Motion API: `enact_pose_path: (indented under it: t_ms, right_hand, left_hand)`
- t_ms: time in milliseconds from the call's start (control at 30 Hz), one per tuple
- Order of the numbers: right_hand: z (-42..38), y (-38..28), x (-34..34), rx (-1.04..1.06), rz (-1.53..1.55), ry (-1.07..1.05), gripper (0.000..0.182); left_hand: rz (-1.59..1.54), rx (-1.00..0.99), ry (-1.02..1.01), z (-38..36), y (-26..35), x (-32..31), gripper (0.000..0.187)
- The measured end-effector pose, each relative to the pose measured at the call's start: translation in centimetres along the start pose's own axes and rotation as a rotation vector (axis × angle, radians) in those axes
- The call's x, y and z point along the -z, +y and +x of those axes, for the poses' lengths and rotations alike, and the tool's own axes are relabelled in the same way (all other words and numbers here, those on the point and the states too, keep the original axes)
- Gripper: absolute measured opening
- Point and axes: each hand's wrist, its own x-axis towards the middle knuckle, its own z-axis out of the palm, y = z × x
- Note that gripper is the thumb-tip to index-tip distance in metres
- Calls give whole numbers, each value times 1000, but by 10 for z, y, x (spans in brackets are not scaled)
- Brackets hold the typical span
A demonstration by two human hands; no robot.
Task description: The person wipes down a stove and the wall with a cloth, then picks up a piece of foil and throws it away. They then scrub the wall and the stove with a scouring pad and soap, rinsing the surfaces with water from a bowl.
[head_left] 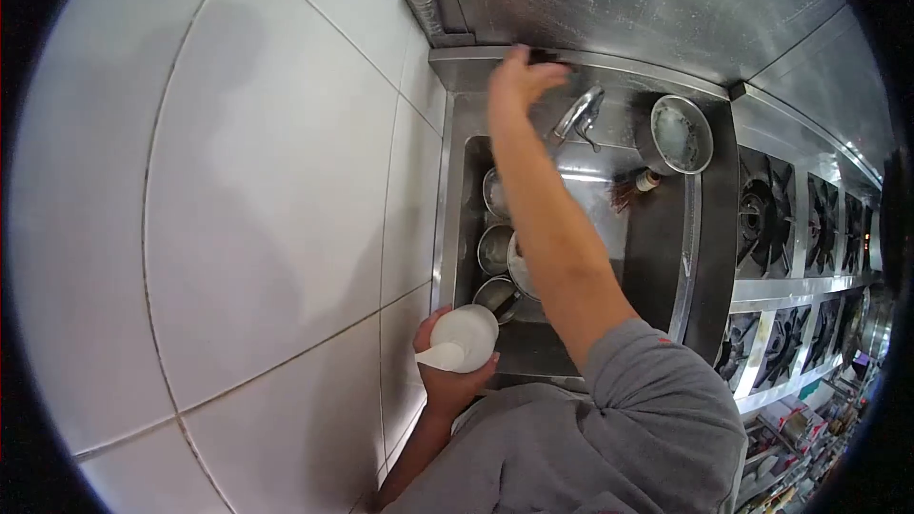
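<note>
My left hand (452,388) is wrapped around a white bowl (466,328) at the near left corner of the sink. Across the bowl's lower left lies a white spoon-like piece (441,356) that sticks out past the rim. My right arm stretches over the sink, and my right hand (519,86) is at the back ledge, left of the tap (576,119). Its fingers are spread and slightly blurred, right beside a dark thing (549,57) on the ledge. Under my right forearm, several metal bowls (494,249) sit in the sink's left side.
A metal pot (699,138) with cloudy, foamy contents stands at the sink's back right corner. A brush (636,187) lies just in front of it. To the right is a stove with several burners (757,214). White tiled wall (267,181) closes off the left side.
</note>
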Motion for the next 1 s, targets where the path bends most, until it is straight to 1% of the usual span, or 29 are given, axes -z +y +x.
enact_pose_path:
  t_ms: [33, 100, 133, 200, 233, 267, 333, 367, 433, 467, 533, 567, 600, 667, 700, 767, 833, 933, 967, 1000]
  right_hand:
    - [19, 8, 15, 188, -205, 94, 102]
    - [41, 14, 47, 458, -625, 188, 101]
    - [40, 10, 60, 456, -626, 184, 101]
    - [32, -1, 72, 576, -566, 77, 96]
    - [29, 12, 70, 743, -713, 166, 80]
    - [21, 11, 66, 739, -705, 155, 80]
    - [-3, 6, 68, 976, -899, -211, 56]
    - [-13, 8, 59, 972, -903, -215, 56]
    - [-26, 7, 37, 1185, -793, -407, 38]
    - [-15, 6, 44, 1189, -792, -410, 38]
    - [28, 6, 72, 1290, -815, -522, 36]
    - [47, 6, 90, 1251, -808, -417, 37]
    - [47, 6, 95, 1263, -810, -424, 37]
    - [46, 10, 103, 1200, -790, -133, 39]
    - [39, 11, 95, 1201, -793, -139, 39]
    - [7, 17, 59, 1185, -909, -353, 46]
    - [-19, 23, 25, 1270, -806, -459, 45]
    - [-27, 16, 17, 1300, -767, -451, 42]
    - [-13, 9, 31, 1378, -862, -450, 43]
    - [3, 2, 55, 1288, -958, -431, 45]
  left_hand:
    - [-30, 2, 17, -1, -1, -1, 109]
    - [-64, 7, 32, -9, -16, -3, 109]
    - [-96, 7, 47, -11, -21, -2, 109]
    - [-81, 17, 59, -14, -23, -1, 109]
    - [-62, 26, 59, -16, -24, 0, 109]
    - [-55, 28, 70, -16, -27, 1, 109]
    - [-30, 103, 56, -22, -33, 4, 108]
    - [-28, 109, 55, -22, -31, 4, 108]
    - [-83, 87, 38, -12, -28, 0, 107]
    - [-103, 78, 35, -9, -28, -3, 107]
    - [-96, 14, 55, -4, -36, -4, 105]
    - [-104, 6, 63, 1, -38, -3, 105]
    - [-97, 2, 61, 1, -38, -4, 105]
    - [-94, 9, 59, 1, -43, -8, 105]
    - [-90, 0, 56, 2, -48, -11, 106]
    - [-81, -7, 53, 5, -50, -16, 106]
    - [-41, -9, 57, 9, -45, -20, 107]
    - [24, -18, 28, 19, -48, -25, 108]
    - [55, -11, 16, 27, -45, -26, 107]
    - [55, -6, 3, 33, -49, -29, 107]
